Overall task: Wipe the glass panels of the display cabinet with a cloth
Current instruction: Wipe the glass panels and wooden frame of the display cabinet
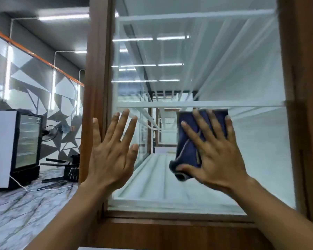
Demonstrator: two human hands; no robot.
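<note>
A display cabinet with a brown wooden frame (98,87) fills the view, and its glass panel (224,69) shows white shelves inside. My right hand (213,152) presses a folded dark blue cloth (188,150) flat against the lower middle of the glass, fingers spread over it. My left hand (112,150) is open with fingers apart, its palm against the glass beside the left frame post; it holds nothing.
A small glass-door fridge (16,147) stands at the left on a marble-patterned floor (16,213). A fan (50,133), a dark crate (71,172) and loose cables lie beyond it. A grey-and-white geometric wall runs behind.
</note>
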